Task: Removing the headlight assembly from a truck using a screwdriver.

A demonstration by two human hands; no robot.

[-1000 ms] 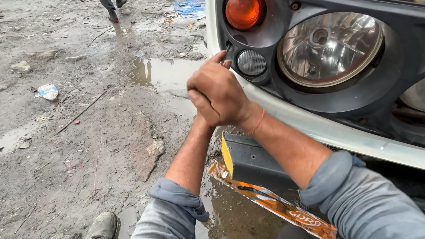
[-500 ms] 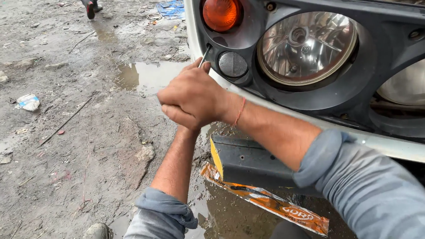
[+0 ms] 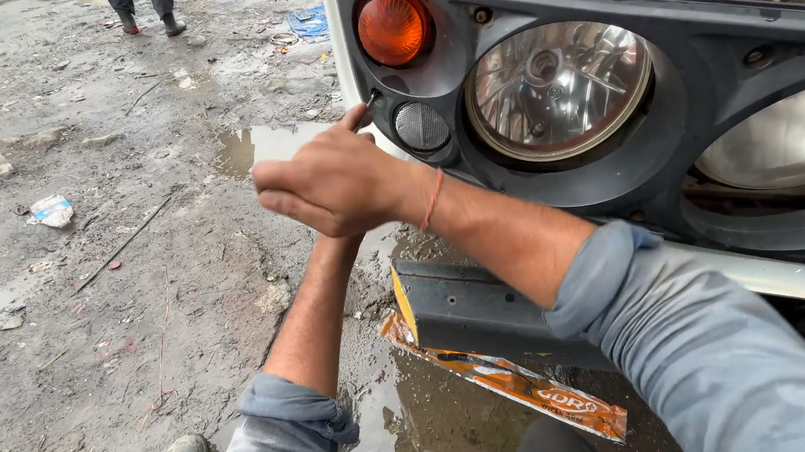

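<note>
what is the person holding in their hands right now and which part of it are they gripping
The right hand grips a thin dark tool, likely a screwdriver, by its handle end; only the tip shows, at the headlight housing. The left hand is hidden behind the right, so its hold cannot be told.

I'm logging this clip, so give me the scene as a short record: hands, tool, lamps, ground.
right hand: fist closed on a thin tool, tip at the lamp panel
left hand: hidden behind the right hand; only its forearm shows
lamps: orange lamp, small round reflector, headlight
ground: wet mud, puddle, orange wrapper
others: a person's legs at top
</note>
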